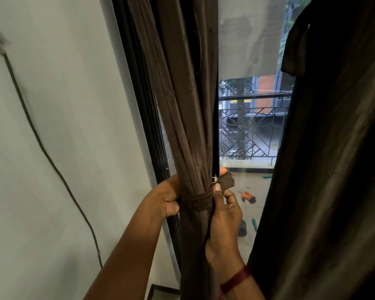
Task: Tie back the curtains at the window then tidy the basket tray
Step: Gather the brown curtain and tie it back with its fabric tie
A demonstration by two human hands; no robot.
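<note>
A brown curtain (188,109) hangs gathered into a tight bundle at the left side of the window. A brown fabric tieback (198,201) is wrapped around it at waist height. My left hand (168,199) grips the bundle and the band from the left, behind the cloth. My right hand (224,215) pinches the loose end of the tieback (226,180) between thumb and fingers on the right side. A second dark curtain (329,169) hangs loose at the right. The basket tray is out of sight.
A black window frame (143,118) runs along the grey wall (59,126), where a thin cable (34,131) trails down. Through the glass I see a balcony railing (252,131) and orange gloves (248,197) and tools on the floor.
</note>
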